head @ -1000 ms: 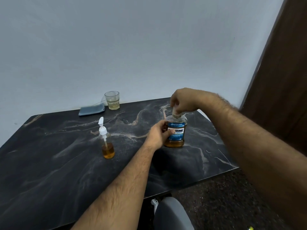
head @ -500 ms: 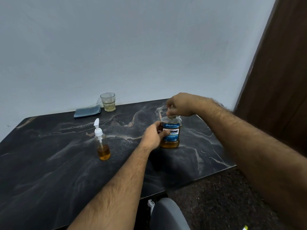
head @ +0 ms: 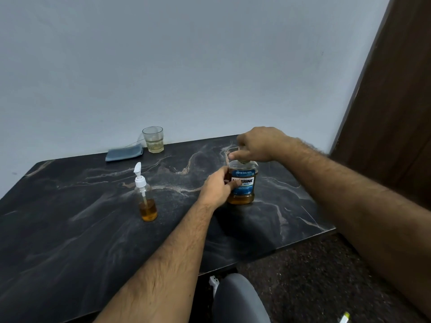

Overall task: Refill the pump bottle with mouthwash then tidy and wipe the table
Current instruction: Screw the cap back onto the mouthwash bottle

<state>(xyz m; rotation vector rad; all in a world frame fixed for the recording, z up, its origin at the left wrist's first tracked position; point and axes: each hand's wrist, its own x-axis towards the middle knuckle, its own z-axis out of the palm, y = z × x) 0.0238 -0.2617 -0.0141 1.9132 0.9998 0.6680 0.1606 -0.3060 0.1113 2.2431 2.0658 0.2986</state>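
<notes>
Mouthwash bottle [head: 242, 185] upright on tabletop [head: 70, 241], at 3 o'clock from pump bottle [head: 145, 201]. Left hand [head: 217, 187] grips labelled body; right hand [head: 258, 145] pinches cap from above. Plastic, rigid, smooth, likely slippery; under half full, so fairly light. Best hold: flat sides at label. Pump bottle light, tippy: hold body.

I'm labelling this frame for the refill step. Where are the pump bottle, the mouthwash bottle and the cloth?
pump bottle [head: 147, 207], head view, on its lower body with amber liquid
mouthwash bottle [head: 243, 183], head view, on its blue label
cloth [head: 123, 153], head view, on its folded top
</notes>
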